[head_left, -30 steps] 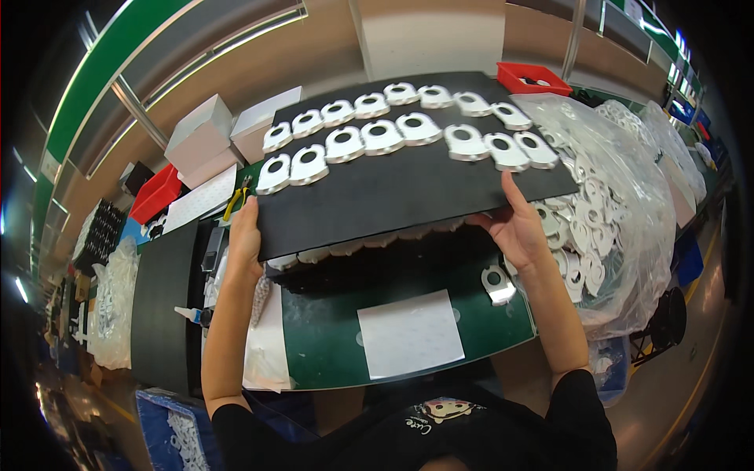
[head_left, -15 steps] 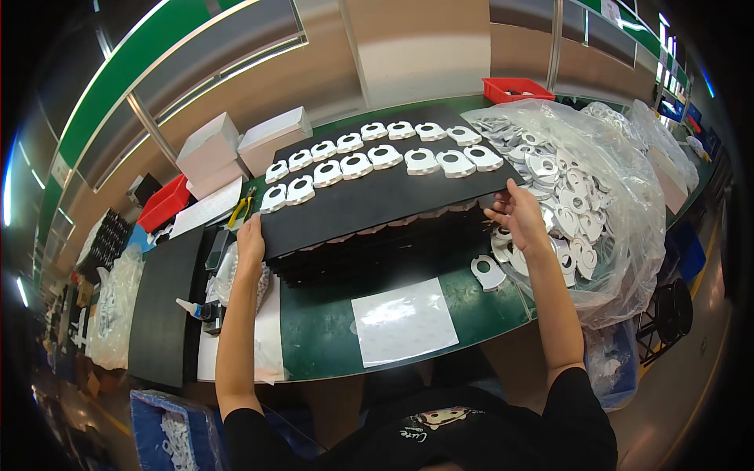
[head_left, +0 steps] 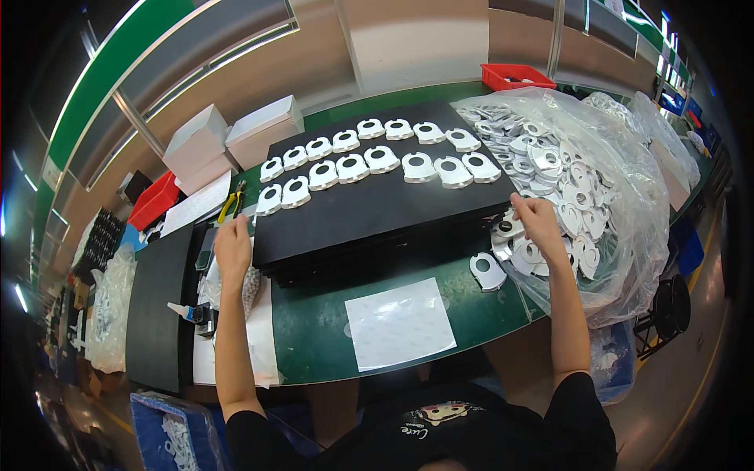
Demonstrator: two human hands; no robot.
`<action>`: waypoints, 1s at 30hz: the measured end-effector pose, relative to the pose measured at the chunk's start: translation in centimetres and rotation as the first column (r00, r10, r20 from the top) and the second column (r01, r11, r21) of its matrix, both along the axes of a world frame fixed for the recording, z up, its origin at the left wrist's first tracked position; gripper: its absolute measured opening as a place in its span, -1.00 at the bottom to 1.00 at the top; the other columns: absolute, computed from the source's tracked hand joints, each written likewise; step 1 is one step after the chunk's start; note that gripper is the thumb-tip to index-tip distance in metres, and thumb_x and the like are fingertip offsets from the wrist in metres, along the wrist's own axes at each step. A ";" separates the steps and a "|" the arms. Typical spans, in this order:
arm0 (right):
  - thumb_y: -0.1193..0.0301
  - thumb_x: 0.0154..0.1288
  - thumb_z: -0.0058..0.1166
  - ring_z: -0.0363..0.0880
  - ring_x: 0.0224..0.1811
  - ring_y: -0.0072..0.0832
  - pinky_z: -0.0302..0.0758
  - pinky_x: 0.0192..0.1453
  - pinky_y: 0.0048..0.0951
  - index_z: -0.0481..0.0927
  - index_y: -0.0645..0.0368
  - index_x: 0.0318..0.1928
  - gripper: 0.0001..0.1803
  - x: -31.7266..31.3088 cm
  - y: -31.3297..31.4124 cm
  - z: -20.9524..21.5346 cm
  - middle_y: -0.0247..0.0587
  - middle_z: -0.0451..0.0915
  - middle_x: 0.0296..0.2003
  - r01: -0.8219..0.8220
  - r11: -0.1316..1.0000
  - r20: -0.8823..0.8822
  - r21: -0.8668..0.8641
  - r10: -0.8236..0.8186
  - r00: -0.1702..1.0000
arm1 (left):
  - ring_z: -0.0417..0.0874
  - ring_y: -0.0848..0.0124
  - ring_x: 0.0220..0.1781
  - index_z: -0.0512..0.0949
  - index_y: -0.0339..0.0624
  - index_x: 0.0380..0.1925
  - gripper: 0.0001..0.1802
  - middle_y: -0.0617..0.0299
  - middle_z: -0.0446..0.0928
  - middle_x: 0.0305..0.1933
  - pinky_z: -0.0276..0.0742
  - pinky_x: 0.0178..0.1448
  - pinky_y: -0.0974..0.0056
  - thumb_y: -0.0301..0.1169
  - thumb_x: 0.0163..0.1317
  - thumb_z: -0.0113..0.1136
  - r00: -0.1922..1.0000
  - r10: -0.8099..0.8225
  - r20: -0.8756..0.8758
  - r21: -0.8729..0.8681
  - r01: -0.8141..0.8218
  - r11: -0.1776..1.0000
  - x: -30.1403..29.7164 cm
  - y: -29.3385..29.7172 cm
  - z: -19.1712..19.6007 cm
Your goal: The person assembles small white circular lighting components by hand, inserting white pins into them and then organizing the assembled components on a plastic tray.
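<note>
A black flat board (head_left: 377, 208) lies on top of a stack of similar black boards (head_left: 369, 265) on the green table (head_left: 314, 345). Two rows of white plastic ring-shaped parts (head_left: 377, 161) sit along the board's far half. My left hand (head_left: 233, 245) grips the board's left edge, fingers curled. At the right near corner my right hand (head_left: 538, 221) holds the board's edge, next to the open bag of parts.
A big clear plastic bag (head_left: 620, 196) full of white parts fills the right side. One loose white part (head_left: 487, 271) and a white sheet (head_left: 400, 322) lie in front. White boxes (head_left: 236, 133), red bins (head_left: 517, 76), pliers (head_left: 230, 206), a glue bottle (head_left: 188, 312) and another black board (head_left: 157, 306) stand left.
The board with the white parts has come down and away from me onto the stack. Both hands moved with it and stay at its left and right edges.
</note>
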State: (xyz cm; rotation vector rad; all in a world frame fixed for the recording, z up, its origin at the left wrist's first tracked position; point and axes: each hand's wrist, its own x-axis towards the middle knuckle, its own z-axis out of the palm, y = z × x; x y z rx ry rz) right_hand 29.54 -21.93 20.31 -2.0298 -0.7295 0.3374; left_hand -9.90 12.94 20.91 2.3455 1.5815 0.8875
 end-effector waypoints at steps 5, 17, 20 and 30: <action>0.11 0.37 -0.11 0.50 -0.20 -0.51 0.41 -0.13 -0.50 0.52 0.28 -0.09 -0.56 1.2 1.8 -2.3 -0.18 0.57 -0.25 0.082 0.907 0.307 0.414 -0.224 0.925 | 0.43 0.20 0.11 0.49 -0.28 0.00 -0.52 -0.02 0.47 0.02 0.25 0.19 0.26 -0.12 0.38 -0.21 0.900 -0.115 0.421 -0.002 0.128 0.992 -0.3 1.7 -4.0; -0.02 0.43 -0.37 0.15 0.34 -0.37 -0.05 0.39 -0.48 0.32 0.32 0.22 -0.34 2.6 4.7 -3.1 -0.10 0.28 0.25 -0.043 0.870 -0.003 0.491 0.051 0.999 | 0.02 0.27 0.45 0.12 -0.07 0.34 -0.10 0.11 0.09 0.40 -0.24 0.47 0.21 0.36 0.21 -0.47 0.617 0.094 0.782 -0.484 0.505 0.715 2.0 -3.4 -4.3; 0.00 0.44 -0.36 0.15 0.33 -0.38 -0.04 0.39 -0.48 0.31 0.31 0.22 -0.35 2.5 4.7 -3.4 -0.11 0.28 0.25 -0.050 0.854 -0.024 0.518 0.073 0.997 | -0.03 0.27 0.47 0.08 -0.03 0.36 -0.08 0.11 0.04 0.42 -0.31 0.47 0.17 0.39 0.18 -0.47 0.622 0.086 0.778 -0.487 0.511 0.708 1.7 -3.5 -4.1; -0.14 0.36 -0.34 0.14 0.33 -0.38 -0.02 0.39 -0.36 0.09 0.27 0.33 -0.19 3.0 4.9 -3.3 -0.10 0.23 0.29 0.086 0.770 -0.236 0.632 0.085 0.968 | 0.00 0.32 0.45 -0.02 -0.29 0.35 -0.04 0.10 0.02 0.43 -0.20 0.46 0.34 0.33 0.24 -0.46 0.529 0.079 0.845 -0.412 0.550 0.727 1.1 2.2 -4.5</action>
